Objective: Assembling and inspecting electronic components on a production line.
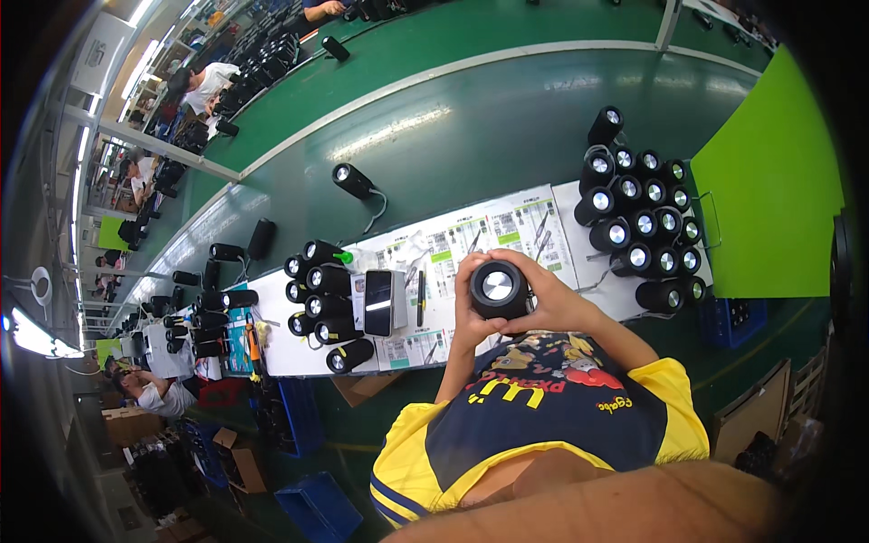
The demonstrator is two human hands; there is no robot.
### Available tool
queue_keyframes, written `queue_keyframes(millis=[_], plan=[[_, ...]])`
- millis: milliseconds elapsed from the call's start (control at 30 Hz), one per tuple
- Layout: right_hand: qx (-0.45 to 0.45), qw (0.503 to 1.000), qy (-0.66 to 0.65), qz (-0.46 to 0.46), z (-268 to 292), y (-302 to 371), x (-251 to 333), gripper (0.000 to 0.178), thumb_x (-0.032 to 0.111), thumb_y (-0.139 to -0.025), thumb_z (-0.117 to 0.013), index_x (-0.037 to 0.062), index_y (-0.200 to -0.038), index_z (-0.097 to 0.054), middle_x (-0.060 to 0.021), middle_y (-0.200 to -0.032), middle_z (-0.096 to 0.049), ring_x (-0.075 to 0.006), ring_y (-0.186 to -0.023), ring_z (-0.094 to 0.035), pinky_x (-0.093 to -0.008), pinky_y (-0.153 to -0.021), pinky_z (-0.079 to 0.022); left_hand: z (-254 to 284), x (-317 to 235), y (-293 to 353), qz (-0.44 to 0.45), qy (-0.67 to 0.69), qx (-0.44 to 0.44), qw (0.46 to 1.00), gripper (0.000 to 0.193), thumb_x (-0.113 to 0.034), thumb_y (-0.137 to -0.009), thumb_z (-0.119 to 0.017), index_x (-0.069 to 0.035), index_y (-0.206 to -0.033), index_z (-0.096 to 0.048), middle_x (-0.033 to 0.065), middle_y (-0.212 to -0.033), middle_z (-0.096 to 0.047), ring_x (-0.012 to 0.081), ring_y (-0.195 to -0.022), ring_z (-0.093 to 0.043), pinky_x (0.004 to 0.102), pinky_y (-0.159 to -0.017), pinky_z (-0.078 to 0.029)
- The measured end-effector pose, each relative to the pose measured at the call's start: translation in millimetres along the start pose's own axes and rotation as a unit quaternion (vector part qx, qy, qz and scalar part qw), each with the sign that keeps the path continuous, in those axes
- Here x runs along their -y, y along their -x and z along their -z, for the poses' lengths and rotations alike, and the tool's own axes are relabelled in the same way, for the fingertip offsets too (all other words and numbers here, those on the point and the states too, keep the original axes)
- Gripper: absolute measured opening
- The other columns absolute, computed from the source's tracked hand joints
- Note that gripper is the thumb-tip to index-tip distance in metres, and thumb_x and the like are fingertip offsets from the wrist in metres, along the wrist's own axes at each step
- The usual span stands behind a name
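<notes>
The shirt [543,425] bears yellow and red lettering [532,398]; the sheets [534,224] bear tiny print [442,256].

The left hand [467,312] and right hand [547,297] curl toward each other, with both arms [605,332] reaching forward.

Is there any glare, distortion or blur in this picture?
Head view: fisheye bending curves the pale rail, and the corners go black; head view: glare streaks the green surface below it, and the lamp at left is blown out; head view: the black cylinder between the hands looks fairly sharp, while distant workers are too small for detail.
</notes>
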State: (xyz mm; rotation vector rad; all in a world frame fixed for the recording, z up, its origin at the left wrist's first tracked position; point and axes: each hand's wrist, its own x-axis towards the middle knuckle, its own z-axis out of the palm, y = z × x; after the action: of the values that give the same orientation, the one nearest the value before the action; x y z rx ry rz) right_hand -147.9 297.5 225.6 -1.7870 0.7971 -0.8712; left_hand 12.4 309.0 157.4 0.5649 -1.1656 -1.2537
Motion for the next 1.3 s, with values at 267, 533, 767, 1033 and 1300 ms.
queue_keyframes(millis=[267, 533, 767, 1033, 1300], plan=[[-0.075, 0.989, 0.059, -0.116, -5, -47, -120, 0.078, 0.021, -0.055, -0.081, 0.0040, -0.119, -0.039, -0.0166, -0.111, -0.051, -0.0328, -0.106, -0.051, -0.0359, -0.090, -0.041, 81, 56, -54, 0.184, -0.243, -0.038, 0.952, 0.041, -0.017, -0.075, -0.067, -0.010, -0.112, -0.052, 0.0067, -0.119, -0.045, 0.0203, -0.116, -0.041, 0.0372, -0.090, -0.038], [-0.300, 0.934, 0.191, -0.027, 35, -179, -213, 0.079, 0.012, -0.059, -0.075, 0.0049, -0.126, -0.035, -0.0181, -0.118, -0.046, -0.0349, -0.110, -0.046, -0.0380, -0.093, -0.039, 237, 90, -167, 0.054, -0.497, -0.322, 0.804, 0.058, -0.018, -0.068, -0.070, -0.006, -0.118, -0.042, 0.0135, -0.115, -0.041, 0.0277, -0.107, -0.043, 0.0391, -0.085, -0.041], [-0.332, 0.929, 0.153, -0.061, 41, -204, -287, 0.076, 0.014, -0.061, -0.075, 0.0095, -0.125, -0.034, -0.0145, -0.117, -0.047, -0.0330, -0.107, -0.049, -0.0379, -0.089, -0.041, 306, 104, -233, 0.162, -0.567, -0.342, 0.732, 0.080, -0.024, -0.061, -0.071, -0.014, -0.128, -0.029, 0.0219, -0.118, -0.041, 0.0415, -0.101, -0.049, 0.0441, -0.085, -0.043], [-0.324, 0.895, 0.301, -0.061, 39, -160, -241, 0.083, 0.026, -0.071, -0.069, 0.0098, -0.136, -0.021, -0.0235, -0.136, -0.025, -0.0397, -0.124, -0.029, -0.0438, -0.103, -0.024, 236, 105, -164, 0.089, -0.399, -0.307, 0.860, 0.065, -0.014, -0.062, -0.073, -0.012, -0.116, -0.037, 0.0119, -0.105, -0.047, 0.0251, -0.096, -0.053, 0.0381, -0.082, -0.046], [-0.240, 0.926, -0.292, 0.013, -13, -82, -98, 0.104, 0.022, -0.068, -0.076, 0.0084, -0.141, -0.003, -0.0113, -0.142, -0.020, -0.0216, -0.127, -0.028, -0.0342, -0.103, -0.026, 85, 18, -82, 0.072, 0.128, -0.047, 0.988, 0.084, -0.010, -0.056, -0.079, -0.017, -0.121, -0.027, 0.0072, -0.110, -0.047, 0.0214, -0.107, -0.048, 0.0324, -0.090, -0.043]])
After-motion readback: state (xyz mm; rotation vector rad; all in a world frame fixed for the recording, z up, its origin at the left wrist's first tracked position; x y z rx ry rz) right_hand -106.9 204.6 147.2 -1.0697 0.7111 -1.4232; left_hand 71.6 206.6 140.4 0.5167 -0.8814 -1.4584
